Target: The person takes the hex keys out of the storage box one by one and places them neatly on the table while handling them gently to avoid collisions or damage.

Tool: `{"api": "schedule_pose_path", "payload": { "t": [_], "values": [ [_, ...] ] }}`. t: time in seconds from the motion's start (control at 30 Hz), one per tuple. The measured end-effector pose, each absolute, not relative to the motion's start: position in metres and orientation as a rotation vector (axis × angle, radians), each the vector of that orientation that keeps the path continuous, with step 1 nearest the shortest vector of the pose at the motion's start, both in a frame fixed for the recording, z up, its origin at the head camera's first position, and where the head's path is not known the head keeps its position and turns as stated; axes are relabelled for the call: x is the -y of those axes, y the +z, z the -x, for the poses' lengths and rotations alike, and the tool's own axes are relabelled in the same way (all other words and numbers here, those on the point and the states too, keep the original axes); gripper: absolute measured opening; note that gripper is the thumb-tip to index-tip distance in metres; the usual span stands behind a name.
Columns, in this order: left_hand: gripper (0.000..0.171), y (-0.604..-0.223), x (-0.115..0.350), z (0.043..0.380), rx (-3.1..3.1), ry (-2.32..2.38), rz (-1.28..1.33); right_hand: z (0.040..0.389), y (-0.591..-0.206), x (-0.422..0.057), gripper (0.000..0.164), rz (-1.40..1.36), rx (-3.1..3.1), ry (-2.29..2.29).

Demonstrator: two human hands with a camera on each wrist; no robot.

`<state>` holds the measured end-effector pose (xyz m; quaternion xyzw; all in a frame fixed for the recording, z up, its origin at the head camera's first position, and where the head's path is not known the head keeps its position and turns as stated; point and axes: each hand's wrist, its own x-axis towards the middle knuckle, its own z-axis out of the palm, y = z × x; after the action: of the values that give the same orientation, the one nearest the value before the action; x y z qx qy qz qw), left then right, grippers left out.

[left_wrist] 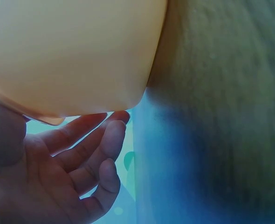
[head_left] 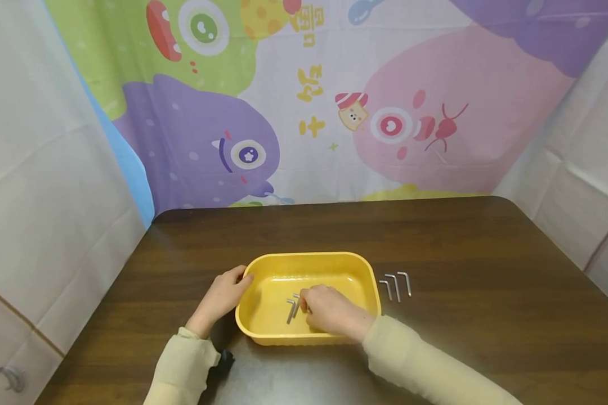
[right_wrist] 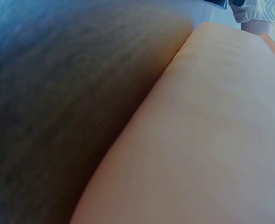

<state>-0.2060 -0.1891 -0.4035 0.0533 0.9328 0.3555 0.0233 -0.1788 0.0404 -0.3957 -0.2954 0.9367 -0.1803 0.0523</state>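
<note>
In the head view a yellow plastic tub point(head_left: 268, 259) stands on the table. My left hand point(head_left: 225, 295) holds its left end, thumb over the rim and fingers along the outer wall; in the left wrist view the fingers point(left_wrist: 112, 140) bend under the tub's edge. Inside the tub my right hand point(head_left: 329, 309) has its fingers curled downward, pinching what looks like a hex key, mostly hidden by the hand. Just left of those fingertips lie silver L-shaped hex keys point(head_left: 290, 311) on the tub floor. The right wrist view shows only the tub's outer wall point(right_wrist: 198, 130).
Three more hex keys point(head_left: 397, 287) lie side by side on the dark wooden table point(head_left: 466, 270), right of the tub. A cartoon-printed cloth point(head_left: 314, 163) hangs behind the table's far edge. A black object point(head_left: 225, 361) shows by the left sleeve.
</note>
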Motion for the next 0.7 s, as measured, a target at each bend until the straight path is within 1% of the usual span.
{"api": "schedule_pose_path", "payload": {
  "t": [0.2, 0.37, 0.7],
  "values": [
    [0.025, -0.404, 0.19, 0.206, -2.898, 1.085, -0.173, 0.18, -0.394, -0.043, 0.012, 0.92, -2.882, -0.583],
    [0.025, -0.403, 0.19, 0.205, -2.895, 1.089, -0.169, 0.181, -0.39, -0.045, 0.014, 0.876, -2.908, -0.61],
    [0.026, -0.401, 0.188, 0.205, -2.891, 1.1, -0.162, 0.182, -0.383, -0.053, 0.008, 0.889, -2.948, -0.661]
  ]
}}
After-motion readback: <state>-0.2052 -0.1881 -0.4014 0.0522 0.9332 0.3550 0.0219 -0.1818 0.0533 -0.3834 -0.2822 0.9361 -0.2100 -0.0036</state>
